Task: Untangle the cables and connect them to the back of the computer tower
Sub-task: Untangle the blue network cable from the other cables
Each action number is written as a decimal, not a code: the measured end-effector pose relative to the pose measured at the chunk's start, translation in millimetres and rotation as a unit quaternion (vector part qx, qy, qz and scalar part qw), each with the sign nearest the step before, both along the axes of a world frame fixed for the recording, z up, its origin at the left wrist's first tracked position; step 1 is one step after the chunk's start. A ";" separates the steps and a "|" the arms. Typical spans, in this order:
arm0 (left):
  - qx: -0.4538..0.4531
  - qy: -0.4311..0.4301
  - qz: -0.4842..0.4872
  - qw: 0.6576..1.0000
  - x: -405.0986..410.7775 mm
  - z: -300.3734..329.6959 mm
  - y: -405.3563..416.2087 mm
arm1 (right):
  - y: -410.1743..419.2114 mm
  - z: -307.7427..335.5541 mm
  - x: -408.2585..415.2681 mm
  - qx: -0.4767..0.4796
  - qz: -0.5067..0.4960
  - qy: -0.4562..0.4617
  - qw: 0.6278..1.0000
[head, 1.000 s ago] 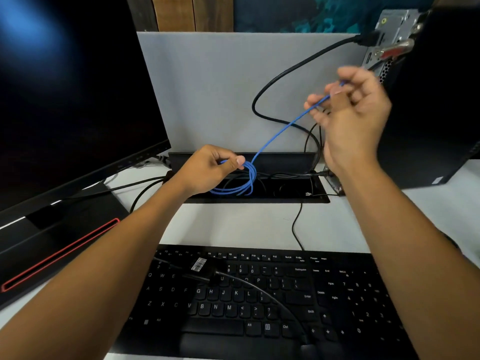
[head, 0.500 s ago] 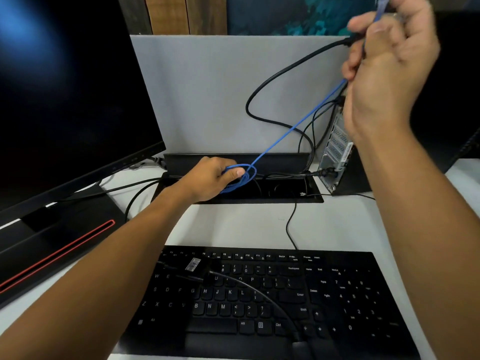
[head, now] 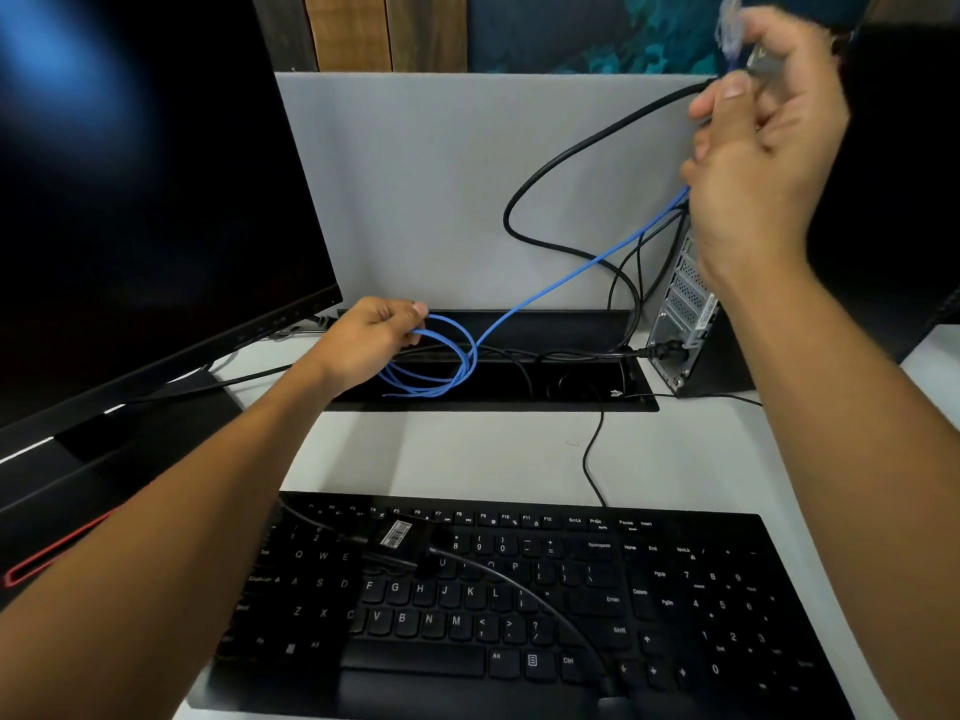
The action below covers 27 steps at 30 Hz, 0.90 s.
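The blue cable point(head: 561, 283) runs between both hands. The left hand point(head: 371, 337) hovers over the long black cable slot point(head: 571, 402) at the back of the desk point(head: 467, 454), its fingers curled round several loose blue loops that hang down into the slot. From those loops the cable rises in a taut diagonal to the right hand point(head: 758, 148), which is raised high by the top of the computer tower point(head: 691, 314). That hand's fingers are curled round the cable's far end, with the pale plug point(head: 730, 23) sticking up above the fingertips; the hand and plug are blurred, so whether the plug touches the tower cannot be told.

A thick black cable point(head: 561, 163) curves from behind the right hand down across the grey partition point(head: 441, 189) toward the slot, and thinner black leads run beside it to the tower's perforated rear panel. One black plug sits in the tower's lower back, near the slot's right end.

The keyboard point(head: 519, 605) lies nearest the camera, key letters and numbers readable, along with Alt, Ctrl, Shift, Enter, Home and End. A thin black lead lies across its keys, carrying a small white barcode label point(head: 396, 532) whose print is too small to read. A dark monitor point(head: 130, 200) stands at the left; no brand name is legible anywhere
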<state>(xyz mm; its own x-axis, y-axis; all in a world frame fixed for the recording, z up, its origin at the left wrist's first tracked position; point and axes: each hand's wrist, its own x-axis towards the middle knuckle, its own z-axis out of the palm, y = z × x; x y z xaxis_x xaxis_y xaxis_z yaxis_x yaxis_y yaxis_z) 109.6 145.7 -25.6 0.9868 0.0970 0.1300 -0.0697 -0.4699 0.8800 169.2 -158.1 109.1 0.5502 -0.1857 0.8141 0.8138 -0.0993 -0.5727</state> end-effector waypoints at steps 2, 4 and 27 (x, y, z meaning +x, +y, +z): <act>-0.004 -0.014 0.016 1.000 -1.6 3.0 -3.7 | 0.0 3.6 0.8 -0.001 -0.004 -0.014 1.000; -0.028 -0.022 0.035 0.999 -3.2 4.8 -8.0 | -1.3 8.5 3.7 -0.001 -0.018 -0.023 1.000; -0.092 -0.054 0.047 0.993 4.2 -16.7 -34.5 | 92.7 -101.7 -33.3 -0.655 -0.005 0.219 0.723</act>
<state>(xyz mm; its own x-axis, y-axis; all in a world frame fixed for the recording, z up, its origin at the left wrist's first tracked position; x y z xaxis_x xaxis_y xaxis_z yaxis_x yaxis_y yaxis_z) 113.8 111.2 -42.3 0.9532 0.2210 0.2064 -0.1319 -0.3105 0.9414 135.8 -65.4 7.4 0.8130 0.5808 0.0423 0.5777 -0.7952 -0.1845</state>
